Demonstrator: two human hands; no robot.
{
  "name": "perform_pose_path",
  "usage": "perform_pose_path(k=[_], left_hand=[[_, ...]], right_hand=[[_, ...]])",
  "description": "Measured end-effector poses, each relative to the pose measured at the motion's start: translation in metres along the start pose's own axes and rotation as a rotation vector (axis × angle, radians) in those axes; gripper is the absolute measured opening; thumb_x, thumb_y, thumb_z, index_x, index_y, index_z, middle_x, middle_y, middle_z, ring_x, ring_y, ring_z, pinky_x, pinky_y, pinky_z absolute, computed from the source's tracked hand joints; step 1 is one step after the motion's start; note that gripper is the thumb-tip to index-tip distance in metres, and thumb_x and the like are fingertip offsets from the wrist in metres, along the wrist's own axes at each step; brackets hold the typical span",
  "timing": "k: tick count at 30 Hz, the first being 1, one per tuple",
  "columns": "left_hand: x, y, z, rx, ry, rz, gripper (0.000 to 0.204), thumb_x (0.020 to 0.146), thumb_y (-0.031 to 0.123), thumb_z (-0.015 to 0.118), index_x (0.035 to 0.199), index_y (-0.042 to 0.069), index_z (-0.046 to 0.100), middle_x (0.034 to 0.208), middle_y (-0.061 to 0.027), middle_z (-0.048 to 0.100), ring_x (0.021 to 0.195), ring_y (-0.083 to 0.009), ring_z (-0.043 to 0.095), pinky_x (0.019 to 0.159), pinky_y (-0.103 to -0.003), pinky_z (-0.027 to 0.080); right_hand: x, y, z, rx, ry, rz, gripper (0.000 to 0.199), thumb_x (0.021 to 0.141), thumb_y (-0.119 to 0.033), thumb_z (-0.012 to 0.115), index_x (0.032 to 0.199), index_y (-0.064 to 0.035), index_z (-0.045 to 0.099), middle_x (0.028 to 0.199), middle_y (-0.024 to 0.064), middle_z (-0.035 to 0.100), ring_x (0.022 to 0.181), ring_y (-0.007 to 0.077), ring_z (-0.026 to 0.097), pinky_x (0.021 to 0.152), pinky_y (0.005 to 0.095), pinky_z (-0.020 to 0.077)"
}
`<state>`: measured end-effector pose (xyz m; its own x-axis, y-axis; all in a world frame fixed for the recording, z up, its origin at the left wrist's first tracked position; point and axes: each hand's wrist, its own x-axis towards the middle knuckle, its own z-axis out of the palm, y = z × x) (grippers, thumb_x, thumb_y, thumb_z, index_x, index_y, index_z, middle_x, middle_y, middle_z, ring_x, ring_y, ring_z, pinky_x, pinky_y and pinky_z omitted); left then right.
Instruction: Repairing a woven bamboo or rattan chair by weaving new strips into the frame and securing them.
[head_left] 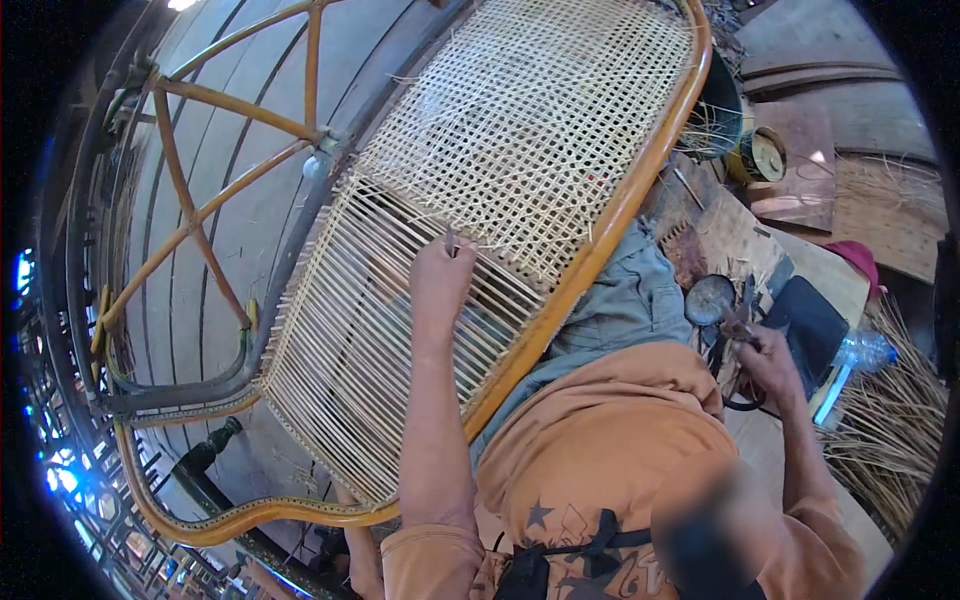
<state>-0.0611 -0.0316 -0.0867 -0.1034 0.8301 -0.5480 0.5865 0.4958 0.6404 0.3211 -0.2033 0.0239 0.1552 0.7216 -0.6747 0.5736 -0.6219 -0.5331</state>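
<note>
A cane-woven panel (520,120) in a curved, varnished rattan frame (590,260) lies slanted across my front. Its upper part has a close open-hole weave; the lower part shows parallel cane strands (340,320) with gaps between them. My left hand (440,275) is closed at the border between the two parts, with a small dark pointed piece (450,240) sticking up from its fingers; its kind is unclear. Off to the right, my right hand (772,362) is closed around a dark metal tool (736,325) above the tools on the board, its exact kind hidden.
Beside my right hand lie a round dark dish (710,298), a black flat piece (805,320) and a clear plastic bottle (862,350). Loose cane strips (890,420) spread at the far right. A tin (762,155) stands farther back. Another rattan frame (195,215) stands left.
</note>
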Motion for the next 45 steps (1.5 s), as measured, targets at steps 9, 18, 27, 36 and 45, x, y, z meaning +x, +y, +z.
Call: perform_pose_path(k=[9,18,27,36,45], left_hand=[[0.001,0.005,-0.004,-0.122,-0.003,-0.057,0.027,0.08,0.025,0.06,0.089,-0.001,0.064,0.068,-0.0118,0.062,0.063,-0.0218,0.059,0.064,-0.034,0.045],[0.003,-0.008,-0.004,-0.212,-0.055,-0.067,0.027,0.082,0.025,0.059,0.087,0.0,0.063,0.062,-0.0072,0.056,0.058,-0.0151,0.052,0.06,-0.031,0.043],[0.003,-0.005,-0.009,-0.282,-0.072,-0.079,0.027,0.081,0.024,0.059,0.082,-0.003,0.063,0.058,-0.0019,0.052,0.054,-0.011,0.048,0.054,-0.029,0.04],[0.006,-0.012,-0.007,-0.272,-0.087,-0.044,0.025,0.081,0.023,0.059,0.074,-0.001,0.058,0.059,-0.0024,0.052,0.053,-0.0105,0.045,0.053,-0.03,0.039],[-0.029,-0.012,-0.043,-0.854,0.291,-0.243,0.02,0.088,0.024,0.057,0.081,0.006,0.057,0.069,-0.0018,0.054,0.053,-0.0104,0.047,0.046,-0.023,0.038]], right_hand=[[0.067,-0.114,0.037,0.198,-0.569,-0.085,0.036,0.09,-0.024,0.051,0.117,-0.0003,0.046,0.088,0.0043,0.054,0.082,0.0132,0.053,0.075,0.0292,0.0449],[0.132,-0.21,0.136,-0.291,-0.753,-0.018,0.057,0.093,-0.043,0.039,0.072,0.0044,0.061,0.067,0.0174,0.062,0.062,0.0267,0.061,0.066,0.0386,0.0487],[0.147,-0.209,0.164,-0.253,-0.595,-0.092,0.055,0.093,-0.038,0.041,0.064,0.0052,0.057,0.055,0.0128,0.058,0.047,0.0234,0.059,0.049,0.036,0.0483],[0.146,-0.212,0.164,-0.298,-0.589,-0.183,0.055,0.093,-0.04,0.043,0.07,0.0079,0.059,0.061,0.0186,0.06,0.056,0.0302,0.061,0.058,0.0408,0.0488],[0.074,-0.153,0.061,-0.299,-0.45,-0.318,0.048,0.091,-0.044,0.046,0.101,0.0026,0.052,0.089,0.0241,0.057,0.086,0.0392,0.056,0.075,0.0445,0.0432]])
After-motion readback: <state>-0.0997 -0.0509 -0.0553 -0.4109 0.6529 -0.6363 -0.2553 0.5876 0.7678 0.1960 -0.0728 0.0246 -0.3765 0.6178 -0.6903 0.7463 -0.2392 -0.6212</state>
